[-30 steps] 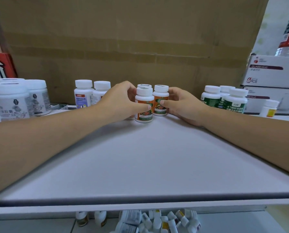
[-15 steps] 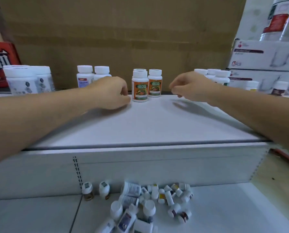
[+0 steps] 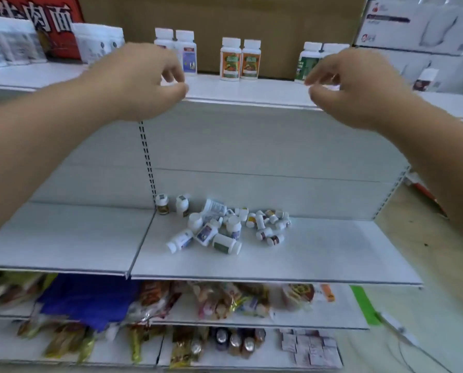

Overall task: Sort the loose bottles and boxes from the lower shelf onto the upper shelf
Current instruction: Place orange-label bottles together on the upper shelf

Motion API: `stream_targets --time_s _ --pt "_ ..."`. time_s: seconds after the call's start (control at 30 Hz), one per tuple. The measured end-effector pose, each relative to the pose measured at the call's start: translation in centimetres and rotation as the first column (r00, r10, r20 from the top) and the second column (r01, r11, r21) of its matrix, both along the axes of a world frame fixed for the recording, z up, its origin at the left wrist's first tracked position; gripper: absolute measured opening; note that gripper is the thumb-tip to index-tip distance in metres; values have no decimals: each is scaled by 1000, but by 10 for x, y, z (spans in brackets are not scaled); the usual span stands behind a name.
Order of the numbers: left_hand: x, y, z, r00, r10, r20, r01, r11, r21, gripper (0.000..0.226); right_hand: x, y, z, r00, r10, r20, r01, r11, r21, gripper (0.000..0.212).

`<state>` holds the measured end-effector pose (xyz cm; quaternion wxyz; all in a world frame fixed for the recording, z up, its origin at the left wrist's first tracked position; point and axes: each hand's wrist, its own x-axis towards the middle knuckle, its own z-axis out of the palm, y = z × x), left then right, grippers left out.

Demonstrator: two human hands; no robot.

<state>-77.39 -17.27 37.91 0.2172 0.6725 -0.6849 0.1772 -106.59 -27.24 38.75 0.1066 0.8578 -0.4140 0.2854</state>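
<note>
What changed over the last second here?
Both hands let go of the orange-label bottles and drew back off the upper shelf: left hand and right hand now hang empty before its edge. The bottles stay upright side by side; the pile on the lower shelf lies untouched.

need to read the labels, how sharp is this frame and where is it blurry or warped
Head view: soft all over; left hand and right hand have smeared edges; orange bottles show label colour but no readable text; the pile is fuzzy; bottom packets smear worst; wide-angle stretch toward the corners, and the upper shelf edge runs tilted; light is even, no glare.
</note>
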Motion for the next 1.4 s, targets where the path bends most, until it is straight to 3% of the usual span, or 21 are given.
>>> stream_targets --time_s 0.1,0.27,0.4,0.63,0.77,0.97,1.17,1.4 --pt "-7 47 -24 999 -53 10 54 994 -97 24 -10 39 -24 999 48 26 -48 999 0 27" --pt "13 75 -93 994 42 105 -56 990 133 36 -2 60 -91 997 65 -42 -59 989 133 24" --pt "46 70 -152 988 149 -29 -135 951 280 35 26 46 -155 996 37 -82 -13 960 280 25" --pt "120 20 -247 932 307 -192 -232 914 332 35 106 -4 -254 992 24 -123 32 898 438 33" --pt "162 -27 -294 918 311 -246 -203 902 382 38 158 -45 -303 988 19 -152 63 855 515 37" --pt "200 -115 -366 838 373 -397 -153 861 485 54 255 -114 -353 997 47 -58 -2 795 606 44" --pt "207 -179 -419 687 306 -659 10 903 430 55 324 -171 -395 978 130 -162 -1 783 622 64" --pt "212 -205 -443 600 254 -758 20 943 332 36 338 -189 -409 985 140 -101 -52 798 601 52"
